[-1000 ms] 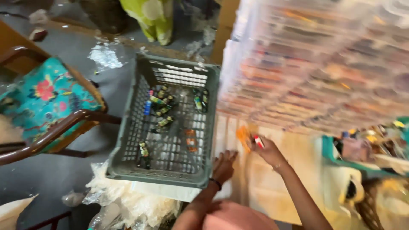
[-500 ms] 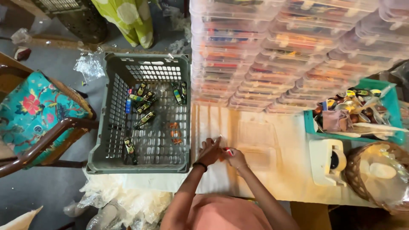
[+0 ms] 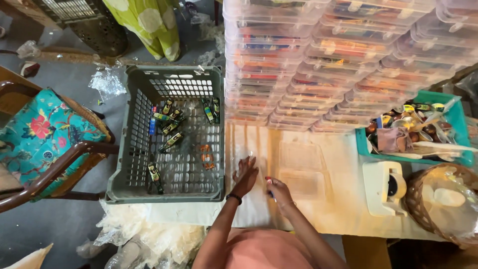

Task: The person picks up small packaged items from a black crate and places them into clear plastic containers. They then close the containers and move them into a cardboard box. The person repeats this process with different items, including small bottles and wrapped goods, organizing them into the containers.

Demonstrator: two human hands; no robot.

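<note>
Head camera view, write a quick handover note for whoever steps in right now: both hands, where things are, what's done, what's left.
Left hand: open, flat on the pale tabletop, holding nothing.
Right hand: closed around a small item with a red tip, too small to identify.
Grey crate at the left holds about ten small bottles and a few small orange pieces.
Stacked clear boxes stand behind; an empty clear tray lies beside the right hand.
Done: some bottles are in the crate. Left: the item in the right hand is not set down.
</note>
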